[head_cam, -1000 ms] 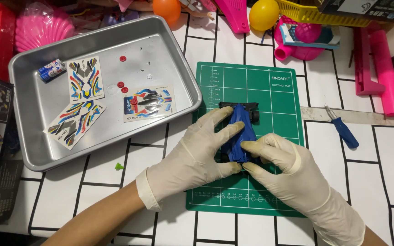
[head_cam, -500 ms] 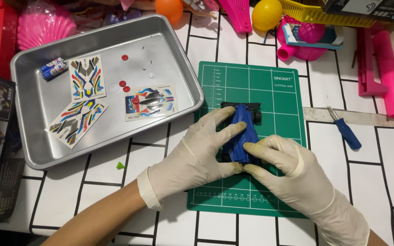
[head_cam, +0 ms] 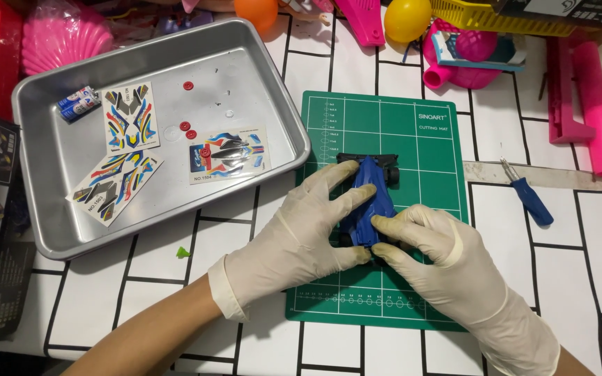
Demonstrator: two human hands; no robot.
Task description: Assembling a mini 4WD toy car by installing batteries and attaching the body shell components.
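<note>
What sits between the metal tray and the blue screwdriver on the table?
In the head view, the green cutting mat lies between the tray and screwdriver, bearing the blue toy car and both gloved hands.

Blue toy racing car (head_cam: 369, 198) with black wheels, lying upright on the green cutting mat (head_cam: 426, 139), nose pointing away, its rear half covered by gloved fingers

left hand (head_cam: 301, 226): pale glove, palm down, fingers spread and stretched forward to the right | right hand (head_cam: 447, 261): pale glove, fingers curled inward, thumb and index tips close together | both forearms bare, coming in from the bottom edge | fingertips of the two hands nearly meet in the middle
</note>
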